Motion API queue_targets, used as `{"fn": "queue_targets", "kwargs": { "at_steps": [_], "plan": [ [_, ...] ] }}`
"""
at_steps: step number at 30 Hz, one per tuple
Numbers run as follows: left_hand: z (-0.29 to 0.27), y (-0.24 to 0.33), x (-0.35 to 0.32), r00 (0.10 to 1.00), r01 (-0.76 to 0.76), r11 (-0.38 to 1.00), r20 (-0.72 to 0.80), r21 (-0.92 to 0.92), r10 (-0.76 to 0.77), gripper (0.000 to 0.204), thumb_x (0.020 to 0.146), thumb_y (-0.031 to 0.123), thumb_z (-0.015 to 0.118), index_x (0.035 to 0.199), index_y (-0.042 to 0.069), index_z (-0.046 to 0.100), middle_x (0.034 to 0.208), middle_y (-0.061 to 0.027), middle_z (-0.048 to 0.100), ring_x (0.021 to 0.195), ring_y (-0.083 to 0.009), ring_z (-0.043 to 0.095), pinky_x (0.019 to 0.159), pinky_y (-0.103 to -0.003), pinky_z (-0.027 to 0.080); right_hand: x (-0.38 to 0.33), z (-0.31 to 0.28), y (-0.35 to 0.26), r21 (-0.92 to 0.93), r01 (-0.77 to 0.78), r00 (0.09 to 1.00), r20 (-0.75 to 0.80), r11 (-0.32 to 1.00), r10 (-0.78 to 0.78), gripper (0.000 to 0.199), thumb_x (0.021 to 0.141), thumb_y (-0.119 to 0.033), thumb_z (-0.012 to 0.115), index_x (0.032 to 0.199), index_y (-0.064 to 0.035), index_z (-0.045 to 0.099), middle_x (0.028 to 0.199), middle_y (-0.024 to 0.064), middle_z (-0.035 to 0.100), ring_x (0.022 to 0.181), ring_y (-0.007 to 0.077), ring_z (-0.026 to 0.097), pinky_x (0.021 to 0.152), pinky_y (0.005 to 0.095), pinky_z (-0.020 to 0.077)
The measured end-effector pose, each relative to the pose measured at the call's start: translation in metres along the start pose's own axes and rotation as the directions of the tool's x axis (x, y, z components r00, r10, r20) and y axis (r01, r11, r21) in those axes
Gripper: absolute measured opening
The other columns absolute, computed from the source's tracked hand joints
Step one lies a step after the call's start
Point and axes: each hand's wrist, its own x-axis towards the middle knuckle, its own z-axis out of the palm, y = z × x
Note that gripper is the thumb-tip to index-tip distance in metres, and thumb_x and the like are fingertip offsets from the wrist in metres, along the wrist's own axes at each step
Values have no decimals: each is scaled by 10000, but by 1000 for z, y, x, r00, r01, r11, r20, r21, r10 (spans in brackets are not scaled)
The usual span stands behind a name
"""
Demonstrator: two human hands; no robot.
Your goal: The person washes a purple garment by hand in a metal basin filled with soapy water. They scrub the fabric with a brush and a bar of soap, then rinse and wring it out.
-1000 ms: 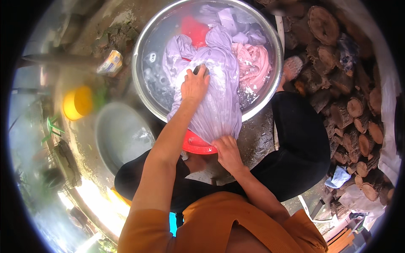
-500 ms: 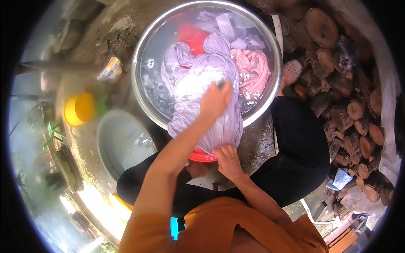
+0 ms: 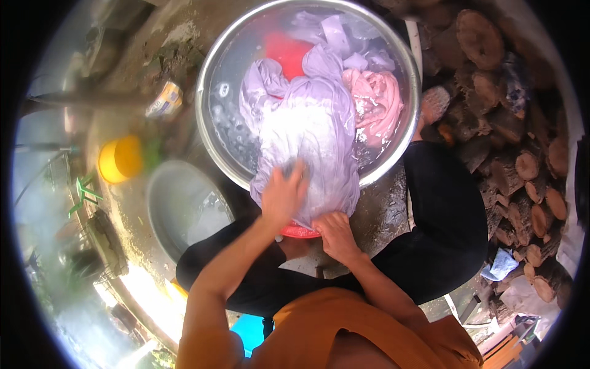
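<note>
A wet lavender garment (image 3: 329, 147), whitish with suds in the middle, lies over the near rim of a wide metal basin (image 3: 204, 117). My left hand (image 3: 283, 195) is on its near part, fingers curled over a small dark thing that looks like a scrub brush; blur hides its shape. My right hand (image 3: 337, 237) is closed on the garment's near edge, against the red rim (image 3: 299, 231) of something beneath the cloth. Pink cloth (image 3: 375, 104) and more lavender cloth (image 3: 335, 34) sit in the basin's water, with a red patch (image 3: 286, 54) showing beyond the garment.
Left of the basin stand a grey tub (image 3: 161, 209) and a yellow bucket (image 3: 120, 161); a printed packet (image 3: 165, 100) lies farther off on the wet ground. Stacked cut logs (image 3: 479, 40) line the right side. My bent legs (image 3: 439, 215) flank the basin's near side.
My left hand has moved down and left over the garment, from its middle toward me. The right hand keeps its hold on the near edge. The whole view has shifted slightly.
</note>
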Motion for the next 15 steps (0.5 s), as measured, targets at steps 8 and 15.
{"fn": "queue_targets", "kwargs": {
  "at_steps": [8,15],
  "plan": [
    [-18,-54,81,950,246,956,-234,159,-206,425,939,370,591,1336,243,513,1033,-225,519,845,-402,638,634,-487,552,2,0,-7,136,29,1000,-12,990,-27,53,920,-90,542,953,-98,582,907,92,562,924,323,526,870,419,369],
    [-18,-1,-43,989,-117,992,97,36,113,470,910,329,629,1361,265,514,1050,-226,526,809,-393,651,621,-453,574,3,-3,4,65,43,998,31,997,-46,124,848,-54,574,956,-111,598,902,90,569,930,313,533,872,419,362]
  ]
}}
